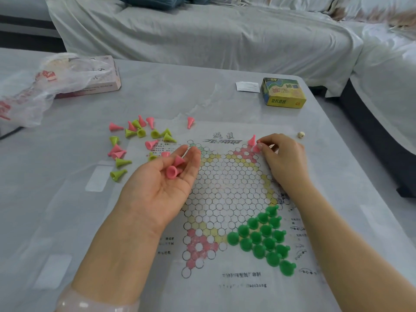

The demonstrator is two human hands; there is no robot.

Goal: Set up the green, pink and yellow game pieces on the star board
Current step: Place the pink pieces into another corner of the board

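Covering the star board's (225,192) far corners, both hands hide some circles; its print is too blurred to read. Left hand (162,183) lies palm up, fingers relaxed, two pink cones (174,168) resting loose on them. Right hand (283,158) arches palm down, fingertips pinching a pink piece (256,149) at the far-right pink point. Green pieces (263,239) fill the near-right point.

Desk (157,97) — crumpled plastic bag (33,95) partly over pink box (105,82); yellow-green box (283,92) beside paper slip (247,86); small die (301,134) — draped sofa (202,34) behind.
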